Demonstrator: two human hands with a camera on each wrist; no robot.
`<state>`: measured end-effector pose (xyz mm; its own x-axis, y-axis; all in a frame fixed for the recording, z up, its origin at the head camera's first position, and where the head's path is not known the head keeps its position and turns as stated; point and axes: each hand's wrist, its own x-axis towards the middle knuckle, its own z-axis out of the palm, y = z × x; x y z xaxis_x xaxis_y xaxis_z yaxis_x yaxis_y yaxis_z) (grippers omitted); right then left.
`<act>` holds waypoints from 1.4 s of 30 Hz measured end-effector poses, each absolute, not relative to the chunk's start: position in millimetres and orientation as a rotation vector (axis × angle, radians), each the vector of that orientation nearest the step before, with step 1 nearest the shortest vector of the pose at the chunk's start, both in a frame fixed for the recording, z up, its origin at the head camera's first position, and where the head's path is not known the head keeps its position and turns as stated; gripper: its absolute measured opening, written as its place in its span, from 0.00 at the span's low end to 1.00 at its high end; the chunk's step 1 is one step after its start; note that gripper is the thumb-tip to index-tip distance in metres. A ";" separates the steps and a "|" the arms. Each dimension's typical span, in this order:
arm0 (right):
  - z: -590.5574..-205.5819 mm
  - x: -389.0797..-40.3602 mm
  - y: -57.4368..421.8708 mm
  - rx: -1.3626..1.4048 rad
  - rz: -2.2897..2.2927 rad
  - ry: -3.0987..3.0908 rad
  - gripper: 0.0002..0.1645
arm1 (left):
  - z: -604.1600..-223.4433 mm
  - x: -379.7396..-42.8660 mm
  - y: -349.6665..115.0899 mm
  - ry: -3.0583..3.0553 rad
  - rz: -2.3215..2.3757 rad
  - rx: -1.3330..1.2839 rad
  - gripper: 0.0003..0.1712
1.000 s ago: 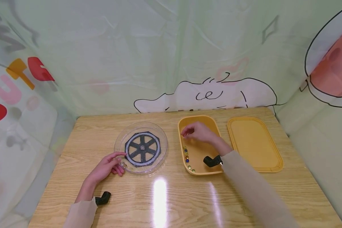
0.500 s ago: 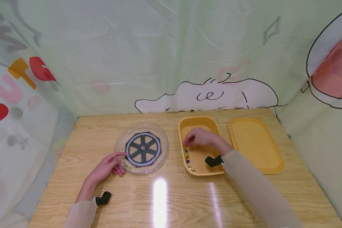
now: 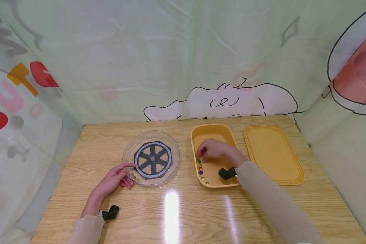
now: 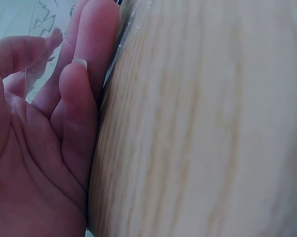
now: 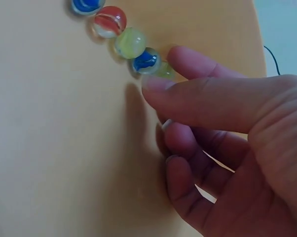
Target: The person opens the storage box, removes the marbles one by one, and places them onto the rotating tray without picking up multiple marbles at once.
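Pinching yellow marble (image 5: 166, 70) inside orange bin (image 3: 212, 170), right hand (image 3: 212, 149), fingers loosely spread at clear dish (image 3: 175, 153) left of bin, left hand (image 3: 112, 179)

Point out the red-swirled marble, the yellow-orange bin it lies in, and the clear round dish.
Red-swirled marble (image 5: 110, 20): right wrist view, middle of its visible face.
Yellow-orange bin (image 3: 214, 170): head view, bare floor.
Clear round dish (image 3: 176, 157): head view, right side wall.

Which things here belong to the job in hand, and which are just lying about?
In use, apparently:
right hand
row of marbles beside it
yellow tub holding them
clear dish, left hand at its edge

Not in use, apparently:
flat yellow tray
printed curtain hanging behind
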<state>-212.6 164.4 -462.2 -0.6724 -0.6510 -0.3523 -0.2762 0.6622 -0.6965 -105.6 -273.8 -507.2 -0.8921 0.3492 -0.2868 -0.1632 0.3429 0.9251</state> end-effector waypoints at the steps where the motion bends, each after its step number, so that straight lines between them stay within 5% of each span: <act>1: -462.0 -212.5 164.1 -0.717 -0.823 2.281 0.11 | -507.0 -105.4 -273.7 2.176 1.572 0.163 0.22; 42: -444.7 -208.9 170.8 -0.709 -1.004 2.332 0.09 | -509.8 -107.1 -274.8 2.175 1.573 0.174 0.22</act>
